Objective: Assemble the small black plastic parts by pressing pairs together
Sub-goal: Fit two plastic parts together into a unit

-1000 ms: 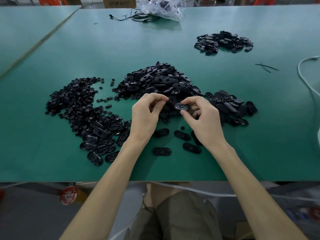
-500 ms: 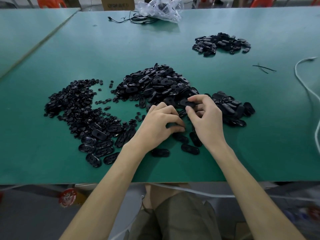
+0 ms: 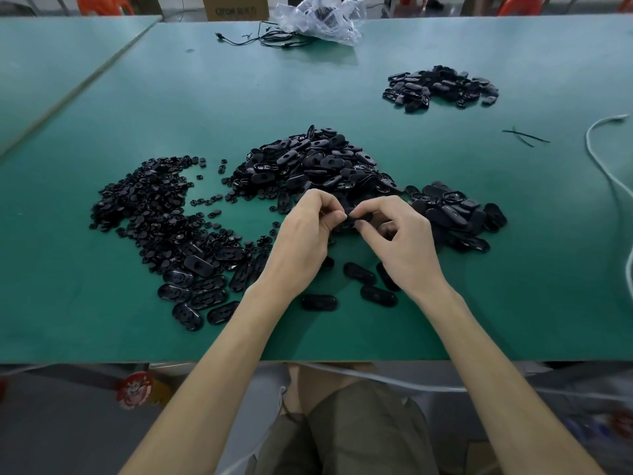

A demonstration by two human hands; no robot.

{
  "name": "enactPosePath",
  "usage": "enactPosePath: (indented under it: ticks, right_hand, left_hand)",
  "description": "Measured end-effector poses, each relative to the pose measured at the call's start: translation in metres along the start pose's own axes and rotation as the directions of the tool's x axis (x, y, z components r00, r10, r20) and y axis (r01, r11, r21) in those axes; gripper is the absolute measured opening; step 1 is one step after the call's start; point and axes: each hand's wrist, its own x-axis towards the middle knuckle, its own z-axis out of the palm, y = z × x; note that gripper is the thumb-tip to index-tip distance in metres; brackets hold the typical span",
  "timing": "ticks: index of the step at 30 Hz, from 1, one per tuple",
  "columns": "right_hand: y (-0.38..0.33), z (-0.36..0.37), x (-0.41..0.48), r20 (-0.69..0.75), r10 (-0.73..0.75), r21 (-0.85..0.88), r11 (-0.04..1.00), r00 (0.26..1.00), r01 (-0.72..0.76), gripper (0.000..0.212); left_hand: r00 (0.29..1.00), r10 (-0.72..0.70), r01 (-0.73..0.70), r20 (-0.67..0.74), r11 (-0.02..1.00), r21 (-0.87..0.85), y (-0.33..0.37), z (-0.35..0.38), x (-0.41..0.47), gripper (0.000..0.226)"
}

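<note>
Both hands meet above the green table point(image 3: 102, 330), just in front of the big middle pile of oval black parts point(image 3: 315, 162). My left hand point(image 3: 305, 234) and my right hand point(image 3: 400, 238) pinch a small black oval part point(image 3: 354, 216) between their fingertips; fingers hide most of it. A heap of small round black parts point(image 3: 147, 207) lies to the left. Several oval pieces point(image 3: 376, 294) lie loose on the table under my wrists, and more ovals point(image 3: 195, 296) sit at the near left.
A separate pile of black parts point(image 3: 442, 87) sits at the far right. A clear plastic bag point(image 3: 322, 18) and black cables point(image 3: 270, 37) lie at the far edge. A white cord point(image 3: 609, 166) runs along the right side. Another pile point(image 3: 459, 214) lies right of my hands.
My left hand dipped toward the loose parts on the table, then rose again to meet the right hand. Both now pinch the part together, slightly nearer the pile.
</note>
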Motion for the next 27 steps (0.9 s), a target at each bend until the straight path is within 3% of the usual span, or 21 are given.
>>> enactPosePath:
  ticks: [6, 10, 20, 27]
  right_hand:
    - [-0.0007, 0.0011, -0.0003, 0.07, -0.021, 0.025, 0.999, 0.997, 0.019, 0.016]
    - [-0.0001, 0.0013, 0.0001, 0.059, -0.018, 0.025, 1.0, 0.998, 0.016, 0.008]
    - [-0.0027, -0.0016, 0.0002, 0.053, 0.011, 0.04, 0.999, 0.999, -0.013, 0.012]
    - [-0.0023, -0.0012, -0.0001, -0.011, 0.026, 0.07, 0.997, 1.0, -0.025, 0.011]
  left_hand:
    - [0.988, 0.146, -0.144, -0.044, 0.989, 0.036, 0.0034, 0.0012, -0.003, 0.007]
    - [0.991, 0.13, -0.128, -0.027, 0.991, 0.05, 0.0025, 0.0002, -0.0037, 0.011]
    - [0.983, 0.175, -0.171, -0.061, 0.984, 0.057, 0.002, -0.0024, -0.0034, 0.012]
    - [0.989, 0.122, -0.12, -0.079, 0.992, 0.036, 0.0011, -0.0041, 0.0003, 0.012]
